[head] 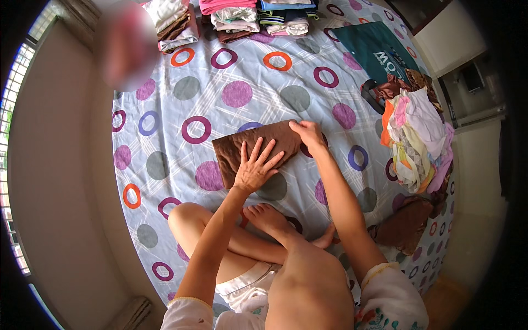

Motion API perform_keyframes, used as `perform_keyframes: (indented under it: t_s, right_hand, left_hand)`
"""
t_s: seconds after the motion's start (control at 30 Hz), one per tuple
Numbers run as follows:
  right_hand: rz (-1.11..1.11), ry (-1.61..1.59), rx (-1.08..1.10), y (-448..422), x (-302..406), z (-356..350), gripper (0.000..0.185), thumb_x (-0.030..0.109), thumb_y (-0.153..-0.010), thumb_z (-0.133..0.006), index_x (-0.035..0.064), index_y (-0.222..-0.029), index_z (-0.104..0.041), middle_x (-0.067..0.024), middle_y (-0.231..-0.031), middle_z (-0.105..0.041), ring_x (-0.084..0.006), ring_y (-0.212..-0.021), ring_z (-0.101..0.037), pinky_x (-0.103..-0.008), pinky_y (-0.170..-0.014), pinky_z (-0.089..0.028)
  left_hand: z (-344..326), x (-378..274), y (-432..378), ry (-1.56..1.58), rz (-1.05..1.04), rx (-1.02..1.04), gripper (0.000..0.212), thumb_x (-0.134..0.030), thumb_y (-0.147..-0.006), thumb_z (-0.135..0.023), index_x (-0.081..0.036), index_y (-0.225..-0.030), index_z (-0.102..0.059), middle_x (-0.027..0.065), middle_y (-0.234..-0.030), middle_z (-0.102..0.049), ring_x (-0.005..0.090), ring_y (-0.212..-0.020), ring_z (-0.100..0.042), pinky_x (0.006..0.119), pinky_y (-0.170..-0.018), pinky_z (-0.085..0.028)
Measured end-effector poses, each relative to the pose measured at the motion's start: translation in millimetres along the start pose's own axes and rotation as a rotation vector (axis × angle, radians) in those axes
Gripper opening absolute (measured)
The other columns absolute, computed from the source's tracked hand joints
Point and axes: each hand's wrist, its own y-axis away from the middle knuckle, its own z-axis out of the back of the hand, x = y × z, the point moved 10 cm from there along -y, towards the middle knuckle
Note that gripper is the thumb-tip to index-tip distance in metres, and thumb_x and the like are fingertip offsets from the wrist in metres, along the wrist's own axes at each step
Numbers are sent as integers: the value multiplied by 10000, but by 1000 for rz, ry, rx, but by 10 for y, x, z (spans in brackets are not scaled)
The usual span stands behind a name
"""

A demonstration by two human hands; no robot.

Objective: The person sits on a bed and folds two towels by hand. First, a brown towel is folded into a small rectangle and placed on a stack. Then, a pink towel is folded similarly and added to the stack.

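Note:
A brown cloth [231,152], folded into a flat rectangle, lies on the patterned bedsheet [165,107] before my crossed legs. My left hand [256,165] rests flat on its middle with the fingers spread. At the cloth's upper right corner is my right hand [307,134], its thumb on top of the edge and the other fingers curled beside or under it, so the corner appears pinched. The cloth's surface is slightly wrinkled under the left hand.
Folded clothes stand in stacks [235,18] along the far edge. To the right lie a dark green bag [371,49] with writing, a heap of loose, light-coloured clothes [420,140] and a brown cloth [402,225]. A wall [53,144] borders the left side.

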Motion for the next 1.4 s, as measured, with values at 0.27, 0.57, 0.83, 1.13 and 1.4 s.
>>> perform_keyframes:
  t_s: [0.27,0.57,0.83,1.13,1.4]
  right_hand:
    - [75,64,-345,-28,-123,46,198,191,-828,-551,-2,-871,-568,-155,-818,-601,-302,-747,-553,-364,-718,-433]
    - [921,583,-351,714,1119,-509,296,155,-844,-495,38,-1115,-515,-130,-1165,-495,-294,-1126,-418,-423,-961,-310]
    - [798,874,-336,695,680,-764,400,306,-870,-442,83,-1200,-480,-70,-1234,-474,-267,-1209,-352,-508,-1030,-160]
    - [566,807,-478,426,326,-287,415,301,-908,-329,84,-1246,-433,-86,-1316,-390,-310,-1249,-302,-528,-1018,-177]
    - [893,880,-150,1070,1107,-1236,416,282,-863,-458,91,-1232,-457,-99,-1307,-407,-294,-1254,-297,-589,-1007,-116]
  left_hand:
    - [-38,2,-19,-9,-17,2,572,-456,-819,-478,-351,-1340,-267,1,-1443,-148,264,-1325,-126,589,-1018,-134]
    - [37,89,48,135,11,4,606,-448,-867,-384,-150,-1374,-240,46,-1434,-198,270,-1337,-114,527,-1055,-48]
    - [132,791,316,117,608,-226,698,-413,-856,-439,112,-1282,-267,245,-1376,-231,376,-1298,-171,453,-1063,-119]
    - [76,969,517,132,749,-251,806,-502,-829,-445,145,-1271,-253,284,-1361,-225,382,-1289,-188,423,-1062,-143]
    - [108,1001,665,128,775,-272,759,-449,-844,-444,143,-1275,-243,291,-1352,-236,384,-1281,-207,423,-1061,-152]
